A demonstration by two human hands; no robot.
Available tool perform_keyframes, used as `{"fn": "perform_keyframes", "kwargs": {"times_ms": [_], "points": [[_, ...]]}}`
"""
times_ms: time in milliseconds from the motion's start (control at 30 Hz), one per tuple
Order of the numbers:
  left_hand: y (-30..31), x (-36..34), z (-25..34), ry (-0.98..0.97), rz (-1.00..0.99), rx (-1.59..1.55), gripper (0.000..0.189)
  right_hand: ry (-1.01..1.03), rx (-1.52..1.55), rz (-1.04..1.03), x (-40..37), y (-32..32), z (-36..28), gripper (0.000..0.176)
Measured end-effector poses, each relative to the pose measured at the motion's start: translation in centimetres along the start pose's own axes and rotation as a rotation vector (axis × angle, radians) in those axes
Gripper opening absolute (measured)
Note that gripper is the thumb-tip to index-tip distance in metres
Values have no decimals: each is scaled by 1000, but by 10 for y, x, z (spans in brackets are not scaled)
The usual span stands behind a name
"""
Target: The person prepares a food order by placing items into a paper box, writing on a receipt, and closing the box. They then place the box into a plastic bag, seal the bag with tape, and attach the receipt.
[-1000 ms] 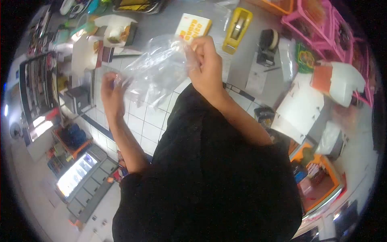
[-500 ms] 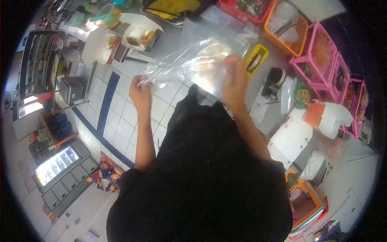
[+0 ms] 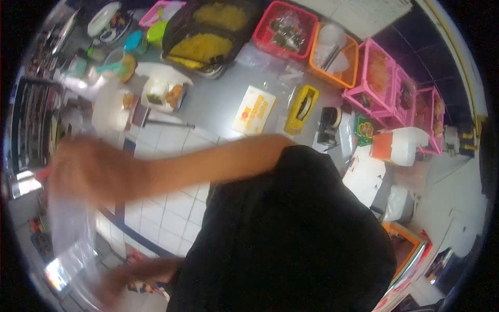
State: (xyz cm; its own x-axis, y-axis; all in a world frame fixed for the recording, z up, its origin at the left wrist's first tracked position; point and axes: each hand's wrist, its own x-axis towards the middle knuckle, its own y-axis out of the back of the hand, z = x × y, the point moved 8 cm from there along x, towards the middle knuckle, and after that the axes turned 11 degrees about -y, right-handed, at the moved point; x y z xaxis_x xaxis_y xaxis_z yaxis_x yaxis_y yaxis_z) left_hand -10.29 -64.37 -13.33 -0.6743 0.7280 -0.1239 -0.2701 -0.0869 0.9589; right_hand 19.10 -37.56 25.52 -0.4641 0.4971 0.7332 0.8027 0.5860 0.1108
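My right hand [image 3: 91, 169] reaches across to the far left, closed round the top of a clear plastic bag [image 3: 73, 223] that hangs below it. Lower down, my left hand [image 3: 112, 286] is blurred beside the bag's bottom end; its fingers are smeared by motion. On the grey counter [image 3: 208, 106] lies a white card with yellow print [image 3: 254, 110], next to a yellow tape dispenser [image 3: 301, 109]. Two open paper boxes with food, one at the counter's left [image 3: 117, 106] and another beside it [image 3: 163, 88], stand near the edge.
Black trays of yellow food [image 3: 208, 49] are at the back. A red basket [image 3: 260, 39], an orange basket [image 3: 351, 67] and pink baskets [image 3: 382, 83] line the right. A black tape dispenser [image 3: 328, 125] stands near white cartons [image 3: 364, 174]. Tiled floor [image 3: 166, 203] lies below.
Both hands and the clear bag have swung from over the counter to the far left and lower left. The printed card now shows on the counter. The view has shifted.
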Motion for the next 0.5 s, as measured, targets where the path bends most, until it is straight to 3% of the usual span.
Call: {"fn": "perform_keyframes", "kwargs": {"times_ms": [67,133,233,300,367,400,467,500], "points": [[-39,-46,-51,141,21,-147,26,-115,-31,-249,-54,-36,31,16],[-86,-100,-75,300,37,-341,30,-465,-229,-707,-174,-86,140,19],[-95,-105,-70,258,149,-548,38,-741,-400,-1007,-267,-95,217,26],[-39,-80,-32,223,219,-487,42,-857,-264,-845,-256,-107,236,30],[39,-47,39,229,242,-521,46,-857,19,-534,-214,-105,238,44],[73,-38,77,260,229,-624,47,-808,34,-523,-200,-98,225,51],[108,-19,118,137,152,-798,46,-724,53,-484,-181,-58,194,67],[116,-17,130,128,128,-842,44,-726,-75,-418,-193,-35,199,78]]}}
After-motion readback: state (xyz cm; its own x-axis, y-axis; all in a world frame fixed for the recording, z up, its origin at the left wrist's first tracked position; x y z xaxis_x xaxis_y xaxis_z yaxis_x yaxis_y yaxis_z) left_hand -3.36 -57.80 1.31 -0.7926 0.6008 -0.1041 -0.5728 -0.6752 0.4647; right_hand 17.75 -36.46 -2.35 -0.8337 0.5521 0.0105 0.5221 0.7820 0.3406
